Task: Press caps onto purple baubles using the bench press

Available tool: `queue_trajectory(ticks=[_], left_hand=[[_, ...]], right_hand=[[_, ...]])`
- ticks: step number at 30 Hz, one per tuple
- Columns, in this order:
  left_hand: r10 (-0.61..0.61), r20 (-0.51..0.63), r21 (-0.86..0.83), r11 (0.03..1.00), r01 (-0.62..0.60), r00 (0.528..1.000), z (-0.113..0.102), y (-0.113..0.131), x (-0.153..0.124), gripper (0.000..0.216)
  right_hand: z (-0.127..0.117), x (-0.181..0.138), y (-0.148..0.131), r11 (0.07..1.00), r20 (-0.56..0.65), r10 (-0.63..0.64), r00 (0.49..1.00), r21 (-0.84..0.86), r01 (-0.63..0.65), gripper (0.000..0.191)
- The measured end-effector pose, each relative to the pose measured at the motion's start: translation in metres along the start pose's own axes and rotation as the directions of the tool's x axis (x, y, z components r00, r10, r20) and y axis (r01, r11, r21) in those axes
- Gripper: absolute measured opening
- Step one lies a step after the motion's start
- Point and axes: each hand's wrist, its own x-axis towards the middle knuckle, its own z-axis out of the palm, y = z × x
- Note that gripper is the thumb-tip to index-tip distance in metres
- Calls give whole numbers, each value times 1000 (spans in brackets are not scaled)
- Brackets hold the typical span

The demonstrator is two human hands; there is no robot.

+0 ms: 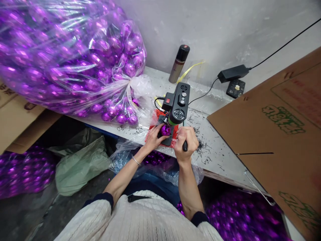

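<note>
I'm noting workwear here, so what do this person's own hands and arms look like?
The left hand and right hand are ungloved. A thin, silvery bracelet circles the left wrist; none shows on the right. Off-white sleeves end in dark navy cuffs near the elbows.

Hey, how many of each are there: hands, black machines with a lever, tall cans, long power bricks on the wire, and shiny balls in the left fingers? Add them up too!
Bare hands, left hand and right hand: 2
Black machine with lever: 1
Tall black-capped can: 1
Long black power brick: 1
Shiny purple ball: 1
Total: 6
</note>
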Motion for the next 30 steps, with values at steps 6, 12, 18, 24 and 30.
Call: queue_trajectory(ticks=[6, 12, 18, 24, 30], left_hand=[[14, 40, -35, 999, -13, 999, -1, -9, 1, 61], [32, 35, -28, 999, -31, 999, -2, -1, 3, 59], [34, 9, -11, 999, -34, 999, 3, 1, -11, 55], [99, -42, 66, 993, -96, 994, 10, -9, -20, 54], [-20, -94, 14, 1000, 22, 995, 8, -6, -15, 60]], right_hand=[[1, -2, 0, 1000, -3, 26, 1000, 11, -26, 24], [1, -3, 1, 1000, -9, 5, 1000, 27, -5, 24], [0, -2, 2, 1000, -2, 3, 1000, 16, -3, 24], [0, -3, 2, 1000, -1, -10, 1000, 25, 10, 23], [0, -2, 1, 999, 7, -30, 1000, 15, 30, 22]])
